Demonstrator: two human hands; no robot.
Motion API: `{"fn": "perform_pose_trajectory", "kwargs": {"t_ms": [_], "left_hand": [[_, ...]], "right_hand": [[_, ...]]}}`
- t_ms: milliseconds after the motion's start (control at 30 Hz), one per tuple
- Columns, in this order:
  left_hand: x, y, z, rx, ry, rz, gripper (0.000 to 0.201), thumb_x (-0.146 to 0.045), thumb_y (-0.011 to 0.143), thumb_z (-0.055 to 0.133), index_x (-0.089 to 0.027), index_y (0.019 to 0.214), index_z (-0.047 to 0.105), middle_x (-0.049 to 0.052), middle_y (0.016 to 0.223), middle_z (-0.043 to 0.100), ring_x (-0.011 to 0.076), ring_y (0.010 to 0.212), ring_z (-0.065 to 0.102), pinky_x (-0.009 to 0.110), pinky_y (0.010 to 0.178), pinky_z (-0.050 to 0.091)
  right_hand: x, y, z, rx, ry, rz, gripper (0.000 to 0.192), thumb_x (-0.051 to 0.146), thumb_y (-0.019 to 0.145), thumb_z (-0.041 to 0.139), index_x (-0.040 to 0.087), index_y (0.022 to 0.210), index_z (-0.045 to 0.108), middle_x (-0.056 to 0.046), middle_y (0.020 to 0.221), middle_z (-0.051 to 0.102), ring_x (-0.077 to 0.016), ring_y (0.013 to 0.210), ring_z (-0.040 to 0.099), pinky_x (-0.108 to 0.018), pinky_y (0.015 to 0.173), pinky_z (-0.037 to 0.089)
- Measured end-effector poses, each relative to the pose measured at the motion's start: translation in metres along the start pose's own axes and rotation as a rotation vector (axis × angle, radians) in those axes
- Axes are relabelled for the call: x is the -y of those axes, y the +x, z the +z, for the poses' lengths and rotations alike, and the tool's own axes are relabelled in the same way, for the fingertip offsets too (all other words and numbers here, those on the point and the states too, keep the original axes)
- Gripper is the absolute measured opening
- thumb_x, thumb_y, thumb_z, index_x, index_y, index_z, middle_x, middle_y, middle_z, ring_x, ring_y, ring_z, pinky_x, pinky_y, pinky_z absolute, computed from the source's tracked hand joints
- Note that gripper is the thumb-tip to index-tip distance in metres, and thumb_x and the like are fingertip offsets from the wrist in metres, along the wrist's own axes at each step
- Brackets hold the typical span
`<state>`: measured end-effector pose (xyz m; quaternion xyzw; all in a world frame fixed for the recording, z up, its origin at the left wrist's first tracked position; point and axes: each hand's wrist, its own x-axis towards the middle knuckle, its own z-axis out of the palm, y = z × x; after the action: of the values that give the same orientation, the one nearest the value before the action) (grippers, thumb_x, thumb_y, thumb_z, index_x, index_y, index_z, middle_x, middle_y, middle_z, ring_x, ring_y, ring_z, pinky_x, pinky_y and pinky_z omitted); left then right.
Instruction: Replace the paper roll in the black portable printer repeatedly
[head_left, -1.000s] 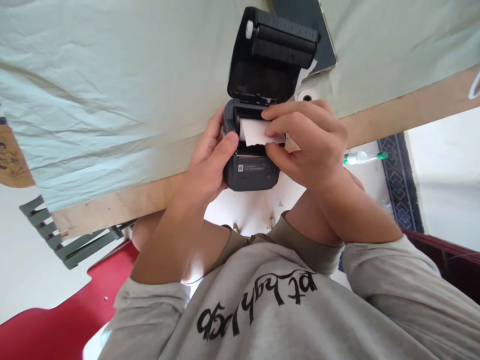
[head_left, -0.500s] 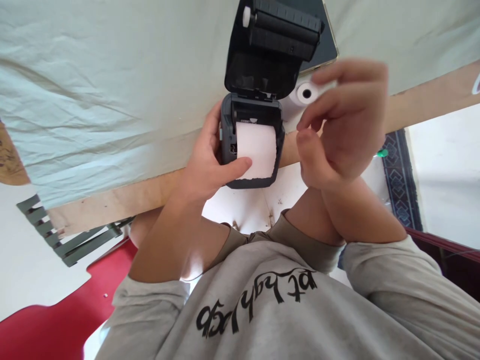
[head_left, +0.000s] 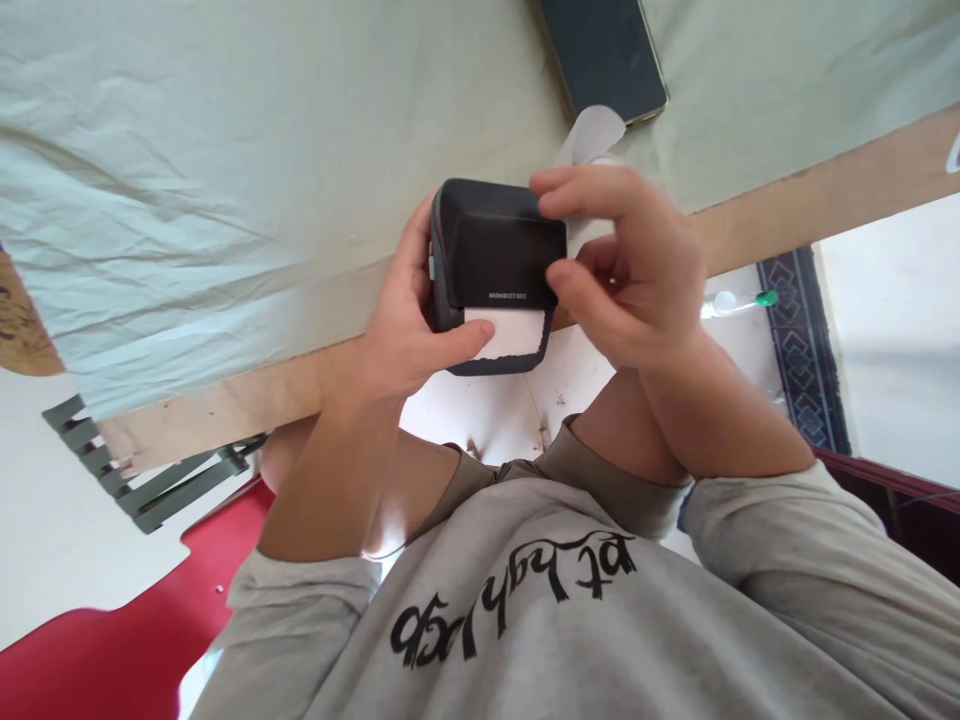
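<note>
The printer point(head_left: 495, 270) is held at the table edge point(head_left: 787, 225), its lid shut; it is gripped by the left hand point(head_left: 405, 320), whose thumb is laid on the paper point(head_left: 510, 333); the lid is pinched by the half-curled right hand point(head_left: 630, 270); a phone point(head_left: 604, 55) is seen beyond.

Wooden table point(head_left: 825, 195) under pale green cloth point(head_left: 225, 150). Dark phone point(head_left: 604, 55) at 12 o'clock on cloth; black label printer point(head_left: 495, 250) at table's near edge, centre.
</note>
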<state>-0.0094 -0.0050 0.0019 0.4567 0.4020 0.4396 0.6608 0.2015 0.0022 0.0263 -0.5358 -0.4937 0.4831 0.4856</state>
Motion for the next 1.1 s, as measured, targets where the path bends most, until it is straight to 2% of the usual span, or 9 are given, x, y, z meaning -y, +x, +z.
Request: {"fn": "perform_pose_trajectory", "kwargs": {"t_ms": [67, 133, 233, 300, 400, 467, 667, 967, 1100], "left_hand": [[0.002, 0.0, 0.001, -0.009, 0.005, 0.047, 0.082, -0.046, 0.064, 0.088, -0.03, 0.136, 0.052, 0.006, 0.137, 0.061, 0.0347, 0.132, 0.055, 0.043, 0.102, 0.056], [0.011, 0.003, -0.002, -0.023, -0.007, 0.133, 0.069, -0.051, 0.072, 0.082, -0.029, 0.132, 0.056, 0.005, 0.13, 0.064, 0.0299, 0.124, 0.061, 0.039, 0.094, 0.058], [0.027, 0.01, -0.008, 0.035, -0.023, 0.286, 0.059, -0.05, 0.073, 0.082, -0.028, 0.124, 0.062, 0.002, 0.111, 0.069, 0.021, 0.097, 0.069, 0.03, 0.073, 0.059], [0.032, 0.012, -0.01, 0.024, -0.036, 0.276, 0.055, -0.048, 0.075, 0.081, -0.027, 0.123, 0.062, 0.003, 0.115, 0.068, 0.0216, 0.099, 0.068, 0.032, 0.077, 0.058], [0.025, 0.01, -0.006, -0.014, -0.072, 0.262, 0.051, -0.048, 0.075, 0.081, -0.026, 0.118, 0.064, 0.004, 0.114, 0.069, 0.0235, 0.101, 0.067, 0.034, 0.08, 0.056], [0.015, 0.006, -0.001, -0.035, -0.073, 0.179, 0.049, -0.045, 0.075, 0.082, -0.026, 0.116, 0.064, 0.004, 0.113, 0.069, 0.0246, 0.103, 0.066, 0.033, 0.081, 0.055], [0.0, 0.002, 0.007, -0.103, -0.084, 0.08, 0.055, -0.048, 0.071, 0.082, -0.026, 0.118, 0.062, 0.005, 0.111, 0.069, 0.0288, 0.111, 0.065, 0.033, 0.079, 0.055], [0.007, 0.004, 0.007, -0.106, -0.135, 0.098, 0.054, -0.05, 0.068, 0.082, -0.028, 0.113, 0.063, 0.006, 0.111, 0.069, 0.0335, 0.122, 0.063, 0.037, 0.083, 0.058], [0.016, 0.01, 0.001, -0.021, -0.209, 0.149, 0.064, -0.047, 0.067, 0.084, -0.03, 0.124, 0.061, 0.006, 0.117, 0.068, 0.0329, 0.121, 0.063, 0.039, 0.083, 0.059]], "right_hand": [[-0.002, 0.002, 0.004, 0.183, -0.101, -0.147, 0.03, 0.035, 0.071, 0.082, 0.03, 0.098, 0.069, 0.001, 0.126, 0.067, -0.0218, 0.109, 0.068, -0.031, 0.075, 0.065], [-0.004, 0.004, 0.006, 0.306, -0.212, -0.379, 0.027, 0.034, 0.08, 0.074, 0.03, 0.107, 0.068, 0.002, 0.137, 0.062, -0.023, 0.122, 0.064, -0.037, 0.093, 0.062], [-0.009, 0.006, 0.007, 0.357, -0.316, -0.647, 0.032, 0.035, 0.09, 0.065, 0.025, 0.12, 0.062, -0.003, 0.144, 0.057, -0.0255, 0.135, 0.055, -0.046, 0.11, 0.053], [-0.011, 0.005, 0.007, 0.358, -0.337, -0.719, 0.033, 0.038, 0.093, 0.062, 0.024, 0.123, 0.059, -0.005, 0.144, 0.056, -0.0272, 0.136, 0.054, -0.05, 0.111, 0.052], [-0.01, 0.004, 0.008, 0.366, -0.34, -0.698, 0.031, 0.037, 0.093, 0.063, 0.027, 0.121, 0.058, -0.004, 0.144, 0.054, -0.0281, 0.136, 0.054, -0.053, 0.111, 0.051], [-0.006, 0.003, 0.008, 0.382, -0.353, -0.633, 0.029, 0.035, 0.092, 0.063, 0.028, 0.119, 0.058, -0.004, 0.145, 0.054, -0.0282, 0.137, 0.052, -0.052, 0.111, 0.052], [-0.004, 0.003, 0.009, 0.419, -0.326, -0.476, 0.029, 0.037, 0.091, 0.062, 0.029, 0.119, 0.057, -0.004, 0.152, 0.047, -0.0272, 0.135, 0.053, -0.041, 0.095, 0.062], [0.006, -0.001, 0.011, 0.409, -0.333, -0.495, 0.019, 0.027, 0.091, 0.061, 0.028, 0.11, 0.058, -0.004, 0.149, 0.05, -0.0252, 0.139, 0.05, -0.037, 0.087, 0.064], [0.001, 0.001, 0.01, 0.413, -0.275, -0.441, 0.021, 0.033, 0.092, 0.062, 0.028, 0.112, 0.058, -0.004, 0.153, 0.046, -0.0265, 0.138, 0.05, -0.035, 0.083, 0.064]]}}
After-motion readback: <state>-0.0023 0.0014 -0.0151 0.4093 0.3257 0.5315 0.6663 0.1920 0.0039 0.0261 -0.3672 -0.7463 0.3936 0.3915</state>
